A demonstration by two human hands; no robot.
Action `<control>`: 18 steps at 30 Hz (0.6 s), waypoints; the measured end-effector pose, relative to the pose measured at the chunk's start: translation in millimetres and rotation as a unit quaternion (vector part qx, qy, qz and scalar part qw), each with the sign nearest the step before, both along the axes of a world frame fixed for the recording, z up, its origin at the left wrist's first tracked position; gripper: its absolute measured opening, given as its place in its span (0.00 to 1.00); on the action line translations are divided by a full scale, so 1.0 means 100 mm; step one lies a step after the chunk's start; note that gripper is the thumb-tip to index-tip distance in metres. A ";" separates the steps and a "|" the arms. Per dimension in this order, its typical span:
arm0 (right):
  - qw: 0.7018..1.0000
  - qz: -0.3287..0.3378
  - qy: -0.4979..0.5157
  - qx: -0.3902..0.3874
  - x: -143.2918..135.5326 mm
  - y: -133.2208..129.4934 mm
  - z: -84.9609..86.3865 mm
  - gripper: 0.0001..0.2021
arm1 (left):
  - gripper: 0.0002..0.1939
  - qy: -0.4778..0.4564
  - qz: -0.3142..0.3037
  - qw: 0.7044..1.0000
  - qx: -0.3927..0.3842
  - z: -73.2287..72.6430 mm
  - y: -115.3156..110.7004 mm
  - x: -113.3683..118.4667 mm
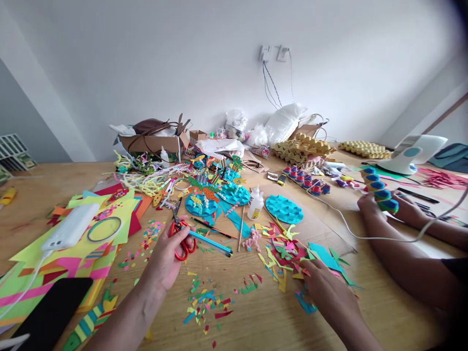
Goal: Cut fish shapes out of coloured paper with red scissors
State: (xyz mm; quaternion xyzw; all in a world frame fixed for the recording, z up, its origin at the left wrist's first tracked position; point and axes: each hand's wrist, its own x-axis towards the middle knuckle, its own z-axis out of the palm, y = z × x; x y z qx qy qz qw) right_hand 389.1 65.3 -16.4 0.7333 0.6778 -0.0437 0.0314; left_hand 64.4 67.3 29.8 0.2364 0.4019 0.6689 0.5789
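Red-handled scissors [185, 247] are held in my left hand [171, 253], its fingers closed round the handles and the dark blades pointing up and away. Blue pens [212, 242] lie just right of that hand. My right hand [317, 279] reaches palm down into a pile of coloured paper scraps [283, 248]; its fingertips are partly hidden among them, so I cannot make out whether it grips any. Teal paper pieces [325, 257] lie beside its fingers. Small paper clippings [208, 297] are scattered on the wood between my hands.
Another person's hands [371, 207] hold a painted egg-carton strip [378, 190] at right. A glue bottle [256, 204] stands by blue discs [284, 209]. A white cable [351, 231] crosses the right side. Coloured sheets [124, 214], a power bank [73, 226] and a black phone [53, 312] lie left.
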 end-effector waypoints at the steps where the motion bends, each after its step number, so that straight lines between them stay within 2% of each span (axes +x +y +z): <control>1: 1.000 0.000 0.015 0.014 0.00 0.01 0.01 0.15 | 0.16 0.001 0.002 1.000 0.003 0.01 -0.01 -0.02; 4: 0.997 -0.017 0.065 0.048 0.02 0.02 0.03 0.16 | 0.15 0.004 0.014 1.000 0.008 0.05 -0.04 -0.07; 7: 0.982 -0.027 0.167 0.084 0.03 0.03 0.07 0.15 | 0.15 0.002 0.034 0.999 0.002 0.09 -0.08 -0.11; 10: 0.932 -0.044 0.332 0.137 0.00 0.04 0.16 0.14 | 0.17 -0.008 0.045 0.999 -0.010 0.12 -0.12 -0.13; 13: 0.854 -0.066 0.497 0.142 -0.06 0.06 0.27 0.12 | 0.18 -0.009 0.046 0.999 -0.012 0.13 -0.15 -0.14; 15: 0.808 -0.064 0.570 0.132 -0.09 0.08 0.31 0.14 | 0.16 -0.005 0.043 0.999 -0.012 0.14 -0.17 -0.14; 16: 0.795 -0.063 0.588 0.133 -0.09 0.09 0.31 0.15 | 0.16 -0.004 0.039 0.999 -0.012 0.15 -0.18 -0.14; 18: 0.806 -0.064 0.570 0.148 -0.08 0.12 0.28 0.18 | 0.16 -0.006 0.032 0.999 -0.014 0.16 -0.20 -0.15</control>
